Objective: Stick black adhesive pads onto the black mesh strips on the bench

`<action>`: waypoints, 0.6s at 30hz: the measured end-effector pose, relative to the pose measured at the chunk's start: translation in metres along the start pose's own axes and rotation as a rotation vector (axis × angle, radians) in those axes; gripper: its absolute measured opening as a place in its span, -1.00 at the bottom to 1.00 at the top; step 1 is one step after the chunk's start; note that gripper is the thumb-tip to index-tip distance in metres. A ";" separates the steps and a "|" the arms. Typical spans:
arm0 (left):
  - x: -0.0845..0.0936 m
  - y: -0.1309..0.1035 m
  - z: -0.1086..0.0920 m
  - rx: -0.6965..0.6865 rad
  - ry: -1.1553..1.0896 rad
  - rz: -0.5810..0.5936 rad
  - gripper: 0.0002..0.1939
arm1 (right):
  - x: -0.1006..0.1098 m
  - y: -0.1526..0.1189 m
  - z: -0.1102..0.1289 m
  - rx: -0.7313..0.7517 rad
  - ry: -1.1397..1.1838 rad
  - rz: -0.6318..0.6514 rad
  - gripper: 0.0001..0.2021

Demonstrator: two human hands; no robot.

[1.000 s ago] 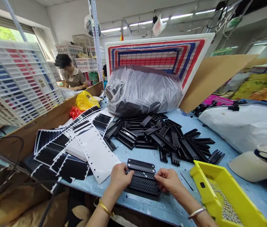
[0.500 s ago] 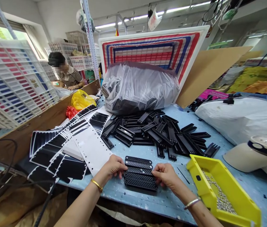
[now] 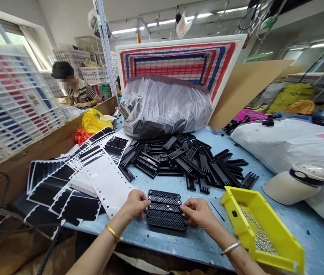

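Several black plastic strips point(image 3: 166, 219) with a crosshatched face lie side by side on the blue tabletop, small silver dots showing on some of them. My left hand point(image 3: 135, 203), fingers pinched, grips the left end of a strip in the middle of the row. At the right end of the row, my right hand point(image 3: 196, 211) pinches with thumb and forefinger. Both hands' fingertips partly hide the strip ends. Beyond them lies a loose heap of black plastic pieces point(image 3: 208, 162), some with forked ends.
A yellow bin point(image 3: 282, 244) of small silver metal parts stands right, beside a thin black rod point(image 3: 217, 211). Sheets of black stickers point(image 3: 80, 206) cover the left. A filled plastic bag point(image 3: 164, 103) stands behind; a white cap point(image 3: 294, 185) lies right. A person point(image 3: 80, 91) sits far left.
The camera view has shifted slightly, so most things appear a little further left. Both hands keep their pinch at the ends of the row of strips.
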State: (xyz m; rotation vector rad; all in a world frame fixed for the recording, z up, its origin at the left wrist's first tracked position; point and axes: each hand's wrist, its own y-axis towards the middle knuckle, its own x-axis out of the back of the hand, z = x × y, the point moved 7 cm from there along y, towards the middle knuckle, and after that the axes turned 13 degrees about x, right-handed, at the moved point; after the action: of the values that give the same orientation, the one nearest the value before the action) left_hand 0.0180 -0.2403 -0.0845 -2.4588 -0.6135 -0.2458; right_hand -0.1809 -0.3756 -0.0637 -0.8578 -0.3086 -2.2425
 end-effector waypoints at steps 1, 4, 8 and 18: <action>0.004 -0.004 -0.001 -0.030 0.015 -0.053 -0.83 | 0.003 0.000 0.003 0.031 -0.052 -0.017 -0.80; 0.003 -0.021 -0.018 -0.245 0.143 -0.163 -0.87 | 0.005 -0.002 0.018 0.136 -0.207 -0.016 -0.83; -0.031 -0.042 -0.045 -0.526 0.539 -0.165 -0.75 | -0.016 -0.003 0.044 0.259 -0.386 0.089 -0.81; -0.050 -0.033 -0.050 -0.499 0.719 -0.187 -0.73 | -0.024 -0.006 0.055 0.265 -0.574 0.142 -0.77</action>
State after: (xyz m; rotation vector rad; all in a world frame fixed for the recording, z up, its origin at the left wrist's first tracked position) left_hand -0.0435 -0.2641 -0.0423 -2.4938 -0.4897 -1.4262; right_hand -0.1455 -0.3346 -0.0382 -1.3162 -0.7633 -1.7375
